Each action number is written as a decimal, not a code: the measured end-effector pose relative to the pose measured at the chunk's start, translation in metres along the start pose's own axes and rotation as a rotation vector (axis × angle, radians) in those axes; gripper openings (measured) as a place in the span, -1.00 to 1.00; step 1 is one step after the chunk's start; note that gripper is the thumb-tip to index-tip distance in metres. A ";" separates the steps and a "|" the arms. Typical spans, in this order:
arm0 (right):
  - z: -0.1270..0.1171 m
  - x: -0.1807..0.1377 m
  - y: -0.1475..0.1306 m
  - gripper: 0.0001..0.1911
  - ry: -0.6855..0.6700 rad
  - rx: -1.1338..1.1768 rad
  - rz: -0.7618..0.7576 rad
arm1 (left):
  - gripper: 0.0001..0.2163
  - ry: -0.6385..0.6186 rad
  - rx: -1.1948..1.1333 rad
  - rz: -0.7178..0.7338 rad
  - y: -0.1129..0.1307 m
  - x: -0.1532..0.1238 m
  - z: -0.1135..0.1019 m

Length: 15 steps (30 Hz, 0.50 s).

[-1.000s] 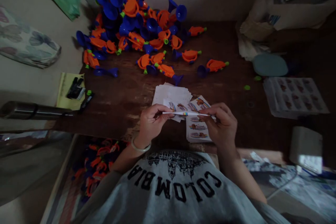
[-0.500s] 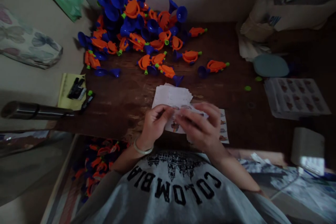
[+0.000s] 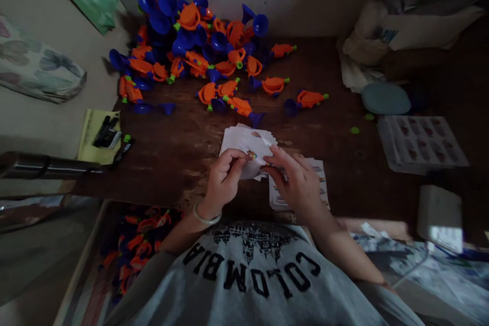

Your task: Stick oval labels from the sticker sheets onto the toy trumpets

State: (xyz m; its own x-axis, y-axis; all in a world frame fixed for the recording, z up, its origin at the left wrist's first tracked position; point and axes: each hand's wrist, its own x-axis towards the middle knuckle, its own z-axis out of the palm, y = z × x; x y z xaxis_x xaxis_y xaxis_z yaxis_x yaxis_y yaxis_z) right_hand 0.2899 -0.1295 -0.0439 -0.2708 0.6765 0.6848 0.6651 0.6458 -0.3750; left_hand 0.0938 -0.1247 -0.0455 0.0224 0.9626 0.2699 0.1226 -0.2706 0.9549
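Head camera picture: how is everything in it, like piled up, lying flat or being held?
Left grip: pinched at a colourful sticker
Colourful sticker: held; can't tell if peeled off
Right grip: fingers curled; exact hold unclear
White papers: stacked unevenly
Nearby sticker sheets: lying flat, partly hidden by the right grip
Far-right sticker sheets: stacked
Toy horns: mostly heaped, some lying apart
Yellow paper: flat, black things on top

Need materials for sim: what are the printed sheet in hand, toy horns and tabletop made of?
Printed sheet: likely paper; thin-looking, white, color prints; finish unclear. Toy horns: probably molded plastic; smooth, faint highlights. Tabletop: looks like wood; dark brown, worn finish, paler patches.
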 end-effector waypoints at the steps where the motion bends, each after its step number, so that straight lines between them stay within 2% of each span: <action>1: 0.004 -0.003 0.002 -0.20 0.041 -0.016 -0.041 | -0.76 0.019 -0.044 -0.049 -0.002 0.000 0.001; 3: 0.009 -0.009 0.008 -0.24 0.104 -0.027 -0.124 | -0.74 0.047 -0.144 -0.157 -0.007 0.000 0.003; 7: 0.007 -0.015 0.009 -0.46 0.148 -0.018 -0.232 | -0.70 0.062 -0.254 -0.293 -0.016 0.001 0.006; 9: 0.000 -0.016 -0.002 -0.57 0.079 0.047 -0.280 | -0.71 0.057 -0.194 -0.308 -0.027 0.007 0.006; 11: -0.008 -0.017 -0.012 -0.64 -0.014 0.218 -0.342 | -0.73 0.013 -0.045 -0.280 -0.045 0.017 0.004; 13: -0.009 -0.014 -0.011 -0.65 -0.033 0.364 -0.265 | -0.76 -0.061 0.100 -0.234 -0.066 0.028 0.003; 15: -0.001 -0.004 0.012 -0.65 0.024 0.348 -0.004 | -0.83 -0.117 0.184 -0.205 -0.085 0.036 0.003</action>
State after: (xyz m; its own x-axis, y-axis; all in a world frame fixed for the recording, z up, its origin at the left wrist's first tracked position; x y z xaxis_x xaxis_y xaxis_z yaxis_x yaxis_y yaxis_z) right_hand 0.2995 -0.1249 -0.0500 -0.2534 0.6678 0.6999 0.3854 0.7333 -0.5601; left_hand 0.0869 -0.0667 -0.1171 0.0913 0.9947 0.0476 0.3138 -0.0741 0.9466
